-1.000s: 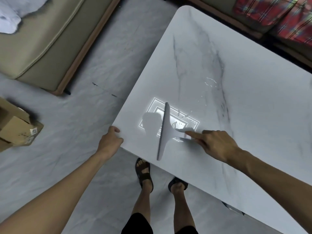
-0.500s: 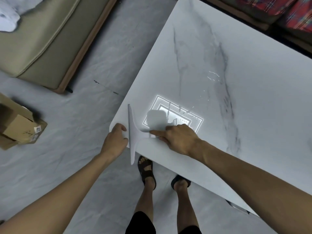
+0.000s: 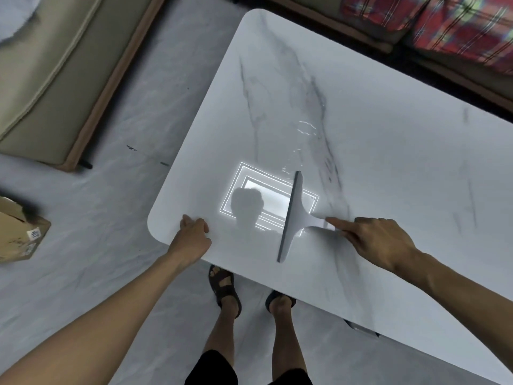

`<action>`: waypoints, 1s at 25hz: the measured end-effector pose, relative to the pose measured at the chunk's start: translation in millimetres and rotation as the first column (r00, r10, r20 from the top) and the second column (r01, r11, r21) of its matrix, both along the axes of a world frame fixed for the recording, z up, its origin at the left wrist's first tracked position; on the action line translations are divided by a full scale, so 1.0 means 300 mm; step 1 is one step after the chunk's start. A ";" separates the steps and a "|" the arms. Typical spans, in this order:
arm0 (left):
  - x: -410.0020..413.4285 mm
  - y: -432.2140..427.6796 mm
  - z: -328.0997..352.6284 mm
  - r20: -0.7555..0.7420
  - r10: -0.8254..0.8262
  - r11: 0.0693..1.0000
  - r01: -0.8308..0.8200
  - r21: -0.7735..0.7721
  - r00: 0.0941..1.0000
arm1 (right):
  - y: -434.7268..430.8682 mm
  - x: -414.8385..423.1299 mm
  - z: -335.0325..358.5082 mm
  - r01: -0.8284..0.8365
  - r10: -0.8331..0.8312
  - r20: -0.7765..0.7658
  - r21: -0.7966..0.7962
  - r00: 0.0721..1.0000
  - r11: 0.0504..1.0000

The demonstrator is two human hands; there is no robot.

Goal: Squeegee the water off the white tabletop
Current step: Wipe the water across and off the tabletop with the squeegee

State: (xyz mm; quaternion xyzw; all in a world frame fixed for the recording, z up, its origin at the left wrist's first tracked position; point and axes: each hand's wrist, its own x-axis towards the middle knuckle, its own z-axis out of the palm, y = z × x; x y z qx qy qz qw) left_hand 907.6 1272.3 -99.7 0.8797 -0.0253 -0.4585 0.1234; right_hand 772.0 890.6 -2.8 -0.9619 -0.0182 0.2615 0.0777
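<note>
A white marble-patterned tabletop (image 3: 374, 140) fills the right half of the view. A pale grey squeegee (image 3: 293, 215) lies blade-down on it near the front edge, its long blade running near to far. My right hand (image 3: 374, 240) grips the squeegee's handle, with the forefinger stretched along it. Small glints of water (image 3: 305, 127) show on the table beyond the blade. My left hand (image 3: 193, 236) holds the table's near left edge, fingers curled over it. A bright rectangular ceiling-light reflection (image 3: 266, 195) sits left of the blade.
A beige sofa (image 3: 47, 73) stands on the floor to the left. A cardboard box (image 3: 19, 232) lies at the left edge. Red plaid cushions (image 3: 444, 20) sit beyond the table's far side. My sandalled feet (image 3: 224, 284) stand just below the table's front edge.
The squeegee was pulled left to the table's edge by my left hand half a second ago. It now stands back to the right, past the light reflection. My left hand stays at the edge.
</note>
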 end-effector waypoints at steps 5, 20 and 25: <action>-0.016 -0.038 0.010 -0.059 0.015 1.000 -0.014 0.020 0.998 | 0.000 -0.032 0.076 0.008 -0.009 -0.009 -0.016 1.000 1.000; -0.114 -0.146 0.043 -0.053 0.061 0.998 -0.061 0.003 0.997 | 0.024 -0.089 -0.041 -0.227 0.224 0.036 0.085 0.974 0.970; -0.119 -0.211 0.075 -0.071 0.088 0.995 -0.091 -0.048 0.994 | -0.153 -0.162 0.042 -0.118 0.117 -0.019 -0.085 0.993 0.989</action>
